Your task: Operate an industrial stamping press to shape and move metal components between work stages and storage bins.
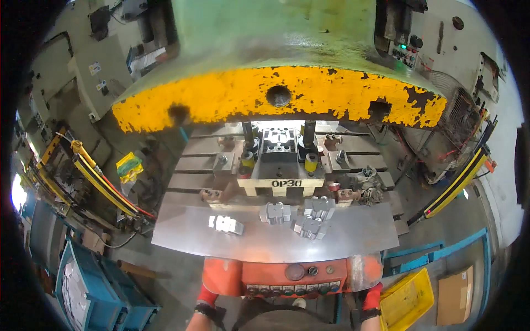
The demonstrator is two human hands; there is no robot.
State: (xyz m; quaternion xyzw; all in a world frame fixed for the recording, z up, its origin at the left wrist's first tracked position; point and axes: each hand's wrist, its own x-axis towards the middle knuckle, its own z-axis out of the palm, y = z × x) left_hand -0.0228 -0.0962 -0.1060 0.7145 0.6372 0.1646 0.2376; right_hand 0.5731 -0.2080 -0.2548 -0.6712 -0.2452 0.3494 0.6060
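Two red-gloved hands (207, 296) (372, 298), grip impossible to tell, flank a scuffed red control box (262, 271) near smooth sheet metal (185, 231).

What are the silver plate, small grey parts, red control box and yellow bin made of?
Plate: bare metal, probably steel, smooth with a broad sheen.
Parts: likely metal, satin grey with bright glints; alloy unclear.
Control box: seemingly painted metal, its red coat worn greyish at right.
Bin: probably moulded plastic, with rounded corners and smudged yellow surface.
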